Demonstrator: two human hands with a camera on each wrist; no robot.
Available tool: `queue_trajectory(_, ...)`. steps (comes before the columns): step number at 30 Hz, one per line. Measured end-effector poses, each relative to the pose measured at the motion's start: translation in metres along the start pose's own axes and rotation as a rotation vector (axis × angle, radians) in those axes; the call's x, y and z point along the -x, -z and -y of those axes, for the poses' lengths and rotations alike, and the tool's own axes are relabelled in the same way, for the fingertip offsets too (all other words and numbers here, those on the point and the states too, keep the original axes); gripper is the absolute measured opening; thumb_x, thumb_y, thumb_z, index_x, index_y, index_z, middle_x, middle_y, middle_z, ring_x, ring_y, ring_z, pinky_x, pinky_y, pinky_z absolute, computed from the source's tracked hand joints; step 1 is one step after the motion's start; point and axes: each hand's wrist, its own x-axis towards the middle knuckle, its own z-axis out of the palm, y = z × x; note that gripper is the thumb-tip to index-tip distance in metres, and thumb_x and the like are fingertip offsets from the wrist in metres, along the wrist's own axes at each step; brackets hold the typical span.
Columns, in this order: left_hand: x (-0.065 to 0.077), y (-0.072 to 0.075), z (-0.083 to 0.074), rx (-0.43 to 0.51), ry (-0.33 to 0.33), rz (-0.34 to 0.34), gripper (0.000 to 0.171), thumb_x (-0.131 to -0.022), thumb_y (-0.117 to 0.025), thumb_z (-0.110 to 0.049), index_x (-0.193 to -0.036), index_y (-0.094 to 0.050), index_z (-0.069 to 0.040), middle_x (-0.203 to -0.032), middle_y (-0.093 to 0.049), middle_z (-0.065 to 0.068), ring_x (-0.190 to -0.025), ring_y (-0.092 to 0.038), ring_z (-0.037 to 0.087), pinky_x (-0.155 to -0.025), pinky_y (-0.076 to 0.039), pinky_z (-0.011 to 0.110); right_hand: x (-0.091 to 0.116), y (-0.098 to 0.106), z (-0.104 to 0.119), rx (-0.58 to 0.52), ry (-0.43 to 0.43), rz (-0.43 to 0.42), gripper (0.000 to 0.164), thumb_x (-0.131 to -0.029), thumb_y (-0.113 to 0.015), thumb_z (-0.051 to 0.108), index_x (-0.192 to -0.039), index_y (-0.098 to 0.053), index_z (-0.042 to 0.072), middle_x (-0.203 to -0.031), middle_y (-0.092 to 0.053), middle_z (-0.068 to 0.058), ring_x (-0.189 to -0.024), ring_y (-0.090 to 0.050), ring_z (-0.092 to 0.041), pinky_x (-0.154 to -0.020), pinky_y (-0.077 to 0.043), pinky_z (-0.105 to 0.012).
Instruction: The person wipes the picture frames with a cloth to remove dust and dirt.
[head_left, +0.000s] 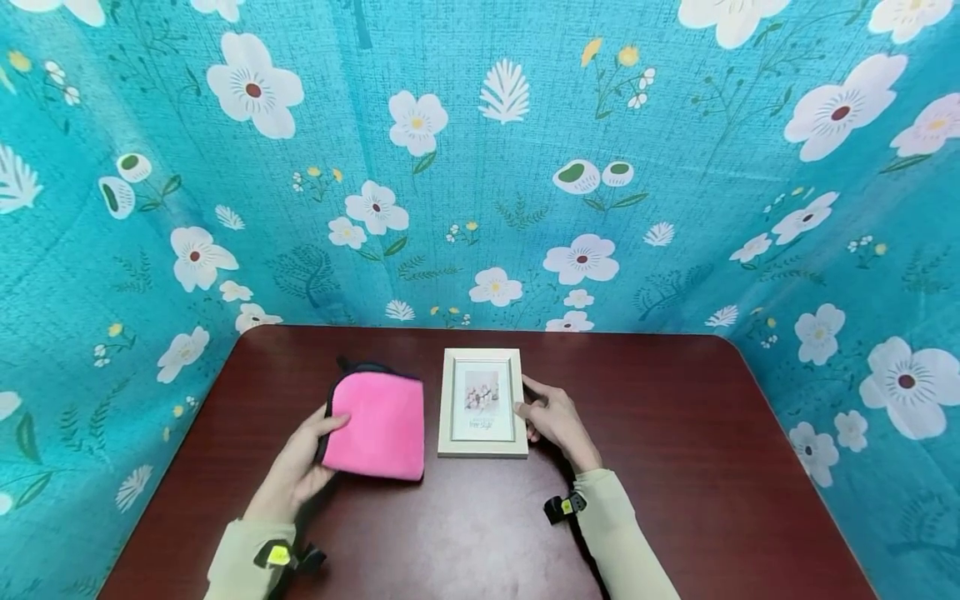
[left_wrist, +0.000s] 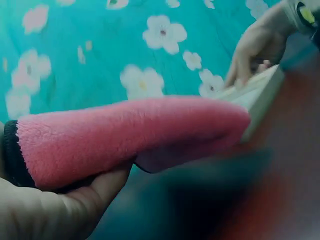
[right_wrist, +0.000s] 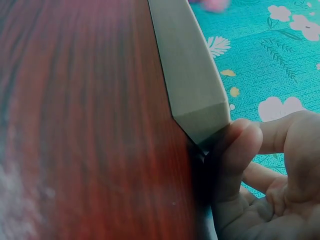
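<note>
My left hand [head_left: 300, 462] holds a folded pink plush cloth [head_left: 378, 425] with dark edging, thumb on top and the other fingers beneath it. In the left wrist view the cloth [left_wrist: 135, 135] shows its fuzzy surface and black border [left_wrist: 17, 155]. To its right lies a cream picture frame [head_left: 446, 404], with a small flower picture [head_left: 482, 392] behind its front. My right hand [head_left: 555, 421] grips the frame's right side, the thumb at the rim. Seen from the right wrist, the frame's side [right_wrist: 192, 65] is close to the tabletop and the fingertips are partly in shadow.
The dark red-brown wooden table [head_left: 660, 433] has rounded far corners. A teal flowered curtain [head_left: 480, 167] hangs behind it and along both sides. Black straps with yellow-marked devices sit on both wrists, over pale sleeves [head_left: 626, 533].
</note>
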Motion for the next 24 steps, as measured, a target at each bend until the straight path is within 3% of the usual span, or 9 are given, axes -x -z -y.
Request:
queue_trajectory(3, 0.002, 0.024, 0.016, 0.092, 0.101, 0.027, 0.042, -0.114, -0.040, -0.008, -0.154, -0.028, -0.017, -0.114, -0.074, 0.002, -0.102, -0.075, 0.015, -0.087, -0.063, 0.035, 0.000, 0.000, -0.001, -0.012, 0.009, -0.001, 0.065, -0.097, -0.074, 0.017, -0.157, -0.055, 0.028, -0.061, -0.060, -0.008, -0.046, -0.058, -0.019, -0.050, -0.054, -0.034)
queue_trajectory(5, 0.003, 0.036, 0.023, 0.044, 0.129, 0.033, 0.049, -0.114, -0.039, -0.009, -0.159, -0.021, -0.014, -0.115, -0.073, 0.002, -0.104, -0.074, 0.015, -0.088, -0.063, 0.036, -0.001, 0.000, -0.001, -0.018, 0.009, 0.002, 0.065, -0.097, -0.074, 0.017, -0.158, -0.054, 0.027, -0.061, -0.059, -0.008, -0.046, -0.058, -0.019, -0.050, -0.053, -0.034)
queue_trajectory(7, 0.006, 0.043, 0.026, -0.073, 0.130, 0.027, 0.060, -0.114, -0.042, -0.010, -0.165, -0.011, -0.008, -0.118, -0.072, 0.002, -0.105, -0.074, 0.014, -0.089, -0.063, 0.036, -0.001, 0.001, -0.002, -0.022, 0.006, 0.004, 0.065, -0.097, -0.074, 0.016, -0.158, -0.054, 0.026, -0.060, -0.059, -0.007, -0.046, -0.057, -0.018, -0.049, -0.053, -0.033)
queue_trajectory(10, 0.007, 0.043, 0.024, -0.333, 0.110, -0.021, 0.070, -0.112, -0.047, -0.013, -0.167, -0.007, 0.003, -0.127, -0.069, 0.011, -0.108, -0.072, 0.016, -0.090, -0.062, 0.036, -0.002, 0.002, -0.002, -0.020, 0.004, 0.007, 0.065, -0.097, -0.074, 0.016, -0.158, -0.054, 0.026, -0.060, -0.059, -0.007, -0.046, -0.058, -0.018, -0.050, -0.053, -0.033)
queue_trajectory(14, 0.003, 0.034, 0.013, -0.773, 0.043, -0.114, 0.063, -0.109, -0.056, -0.015, -0.161, -0.029, 0.010, -0.144, -0.059, 0.029, -0.120, -0.067, 0.027, -0.100, -0.058, 0.042, -0.004, 0.002, -0.001, -0.029, 0.026, 0.005, 0.065, -0.097, -0.074, 0.016, -0.158, -0.054, 0.024, -0.059, -0.058, -0.006, -0.047, -0.058, -0.018, -0.050, -0.053, -0.032)
queue_trajectory(18, -0.003, 0.022, 0.005, -1.214, -0.040, -0.205, 0.055, -0.105, -0.063, -0.020, -0.149, -0.050, 0.009, -0.141, -0.061, 0.033, -0.125, -0.064, 0.042, -0.107, -0.052, 0.058, -0.005, -0.002, 0.000, -0.043, 0.035, 0.017, 0.064, -0.096, -0.074, 0.016, -0.157, -0.056, 0.024, -0.059, -0.058, -0.005, -0.047, -0.057, -0.017, -0.050, -0.052, -0.031)
queue_trajectory(21, -0.004, 0.012, 0.004, -1.440, -0.034, -0.280, 0.053, -0.101, -0.066, -0.027, -0.140, -0.057, 0.008, -0.132, -0.066, 0.031, -0.120, -0.066, 0.047, -0.100, -0.052, 0.066, -0.004, -0.005, -0.002, -0.045, 0.027, 0.029, 0.063, -0.097, -0.074, 0.017, -0.157, -0.056, 0.023, -0.058, -0.059, -0.005, -0.047, -0.058, -0.016, -0.050, -0.052, -0.031)
queue_trajectory(24, -0.001, 0.001, 0.003, -1.573, 0.016, -0.336, 0.061, -0.097, -0.068, -0.033, -0.135, -0.054, 0.012, -0.129, -0.063, 0.033, -0.115, -0.065, 0.050, -0.092, -0.053, 0.070, -0.002, -0.006, -0.003, -0.040, 0.014, 0.033, 0.063, -0.097, -0.075, 0.017, -0.157, -0.056, 0.022, -0.059, -0.059, -0.006, -0.046, -0.058, -0.017, -0.050, -0.053, -0.031)
